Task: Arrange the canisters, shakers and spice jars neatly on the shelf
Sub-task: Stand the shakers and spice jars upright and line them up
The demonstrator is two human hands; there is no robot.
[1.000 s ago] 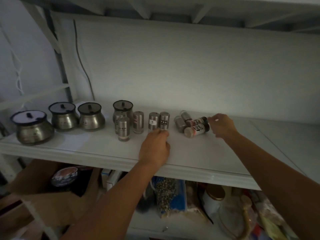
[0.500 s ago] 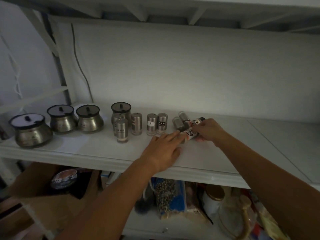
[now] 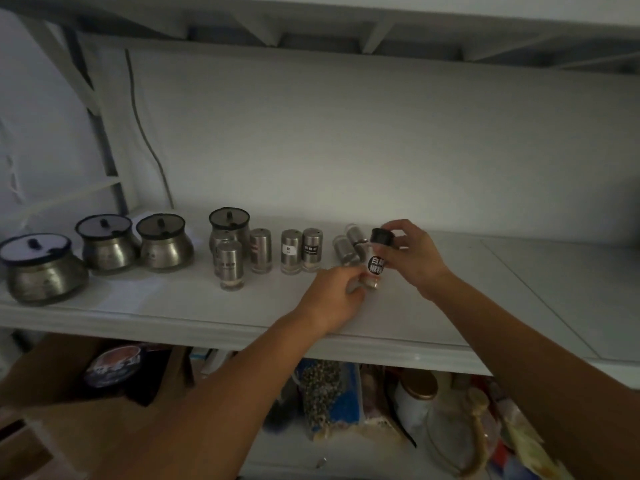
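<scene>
Both hands are on the black-capped spice jar (image 3: 375,268) — right hand (image 3: 415,258) curled round its top, left hand (image 3: 332,299) pinching its base, jar roughly upright. Left of that jar the canisters (image 3: 164,240) and upright shakers (image 3: 291,251) already look sorted — the two toppled shakers (image 3: 346,249) just behind it still need standing up, I'd say.

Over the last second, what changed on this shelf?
The right hand took hold of a black-capped jar that lay on its side and stood it upright. The left hand moved right, away from the upright shakers, and now holds the jar's base. The canisters, the upright shakers and the two lying shakers stayed put.
</scene>
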